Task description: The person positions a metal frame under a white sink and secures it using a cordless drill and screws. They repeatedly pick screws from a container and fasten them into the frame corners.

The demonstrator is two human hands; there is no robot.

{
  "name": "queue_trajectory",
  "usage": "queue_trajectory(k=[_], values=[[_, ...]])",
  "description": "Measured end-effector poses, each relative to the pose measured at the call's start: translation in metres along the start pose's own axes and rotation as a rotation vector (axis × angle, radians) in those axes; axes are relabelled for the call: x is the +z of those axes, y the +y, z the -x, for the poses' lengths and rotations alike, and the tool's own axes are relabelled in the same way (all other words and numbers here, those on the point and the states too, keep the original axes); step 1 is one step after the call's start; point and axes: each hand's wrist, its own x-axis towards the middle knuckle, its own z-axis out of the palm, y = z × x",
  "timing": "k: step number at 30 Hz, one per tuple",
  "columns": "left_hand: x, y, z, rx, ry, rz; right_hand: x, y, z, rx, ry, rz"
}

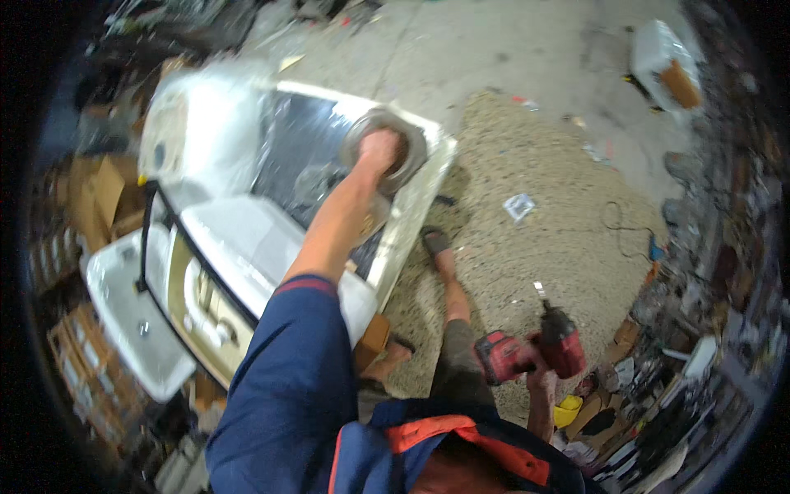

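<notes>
My left hand [380, 150] reaches out over a framed panel and is curled inside a thick translucent ring [416, 154], which looks like a roll of clear film or tape. Motion blurs it, and its fingertips are hidden. Beneath it lies a dark, glossy panel wrapped in clear plastic [298, 136] within a pale frame [411, 221]. My right hand [539, 380], low on the right, is wrapped around the handle of a red and black cordless drill [561, 344]. A bit points forward from its nose, well apart from the panel.
Left of the panel are a white plastic-wrapped piece [214, 123], a white basin [136, 317] and a black bar frame [191, 247]. Cardboard boxes [99, 193] stand at far left. Scrap and packaging [642, 412] pile up on the right. A white box-like thing [662, 62] sits far right.
</notes>
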Motion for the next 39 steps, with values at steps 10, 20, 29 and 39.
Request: queue_trajectory(k=[10,20,29,39], values=[[-0.121,0.009,0.093,-0.054,0.325,0.415,0.064,-0.082,0.032,-0.048,-0.309,-0.191],[-0.272,0.097,0.37,0.176,0.397,2.094,0.144,-0.148,0.13,-0.355,-0.482,0.193],[-0.262,0.106,0.535,0.033,0.696,2.176,0.182,-0.14,0.163,-0.998,-0.711,0.363],[-0.178,0.109,0.616,0.042,1.226,2.536,0.219,-0.126,0.175,-0.807,-0.932,0.663]])
